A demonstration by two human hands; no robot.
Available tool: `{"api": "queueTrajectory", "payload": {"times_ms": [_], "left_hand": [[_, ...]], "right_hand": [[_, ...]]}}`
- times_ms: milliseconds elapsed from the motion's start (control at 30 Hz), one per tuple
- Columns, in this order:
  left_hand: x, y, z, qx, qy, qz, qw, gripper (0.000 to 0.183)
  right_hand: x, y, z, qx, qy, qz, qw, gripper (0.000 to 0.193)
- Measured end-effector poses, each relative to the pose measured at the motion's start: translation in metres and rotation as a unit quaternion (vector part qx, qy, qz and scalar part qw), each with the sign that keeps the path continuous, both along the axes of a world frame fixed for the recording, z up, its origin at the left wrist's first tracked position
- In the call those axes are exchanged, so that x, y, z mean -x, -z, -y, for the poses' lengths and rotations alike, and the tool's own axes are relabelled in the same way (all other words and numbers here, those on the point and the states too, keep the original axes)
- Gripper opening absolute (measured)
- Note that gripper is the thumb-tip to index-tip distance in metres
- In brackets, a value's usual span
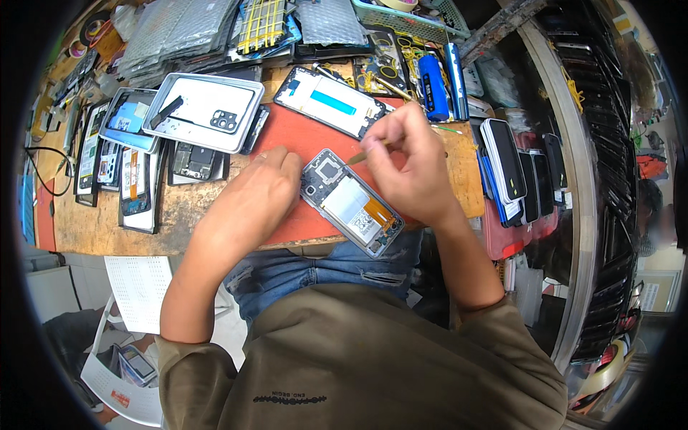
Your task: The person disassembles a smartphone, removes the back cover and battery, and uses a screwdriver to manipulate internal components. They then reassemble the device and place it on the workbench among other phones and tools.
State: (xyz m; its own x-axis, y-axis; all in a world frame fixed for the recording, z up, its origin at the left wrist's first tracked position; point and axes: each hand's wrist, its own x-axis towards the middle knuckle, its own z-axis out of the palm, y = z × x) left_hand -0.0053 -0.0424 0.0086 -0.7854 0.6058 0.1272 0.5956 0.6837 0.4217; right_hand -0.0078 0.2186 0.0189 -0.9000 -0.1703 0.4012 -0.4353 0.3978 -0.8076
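Observation:
An opened smartphone (352,204) lies tilted on the red mat (287,228), its back off, showing a battery, an orange flex cable and dark frame parts. My left hand (252,195) is closed at its upper left edge, the fingertips partly hidden behind the knuckles. Above the phone's upper right edge, my right hand (410,163) pinches a thin brownish tool (356,158). The tool's tip is near the phone's top end; whether it touches cannot be made out. Just beyond lies a phone frame (331,101) with a blue strip.
Phone shells (208,107) and opened phones (135,183) crowd the left side. Bubble-wrapped packs (179,43) are stacked at the back. A blue cylinder (433,87) stands at the back right, with several upright phones (504,161) at the right edge.

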Motion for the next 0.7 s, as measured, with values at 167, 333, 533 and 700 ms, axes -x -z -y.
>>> {"api": "queueTrajectory", "payload": {"times_ms": [167, 333, 533, 700], "left_hand": [[-0.01, -0.011, 0.001, -0.105, -0.031, 0.013, 0.994, 0.014], [0.013, -0.029, 0.058, -0.193, -0.215, -0.153, 0.945, 0.012], [0.057, -0.039, 0.1, -0.077, -0.257, -0.181, 0.946, 0.009], [0.003, -0.033, 0.031, -0.128, -0.217, -0.193, 0.948, 0.012]], "right_hand": [[-0.005, 0.004, 0.015, -0.033, -0.04, -0.026, 0.998, 0.019], [-0.003, 0.007, 0.007, -0.015, -0.017, -0.04, 0.999, 0.02], [-0.009, 0.015, -0.019, 0.17, 0.03, 0.026, 0.985, 0.021], [-0.039, 0.011, -0.054, 0.174, 0.124, 0.014, 0.977, 0.011]]}}
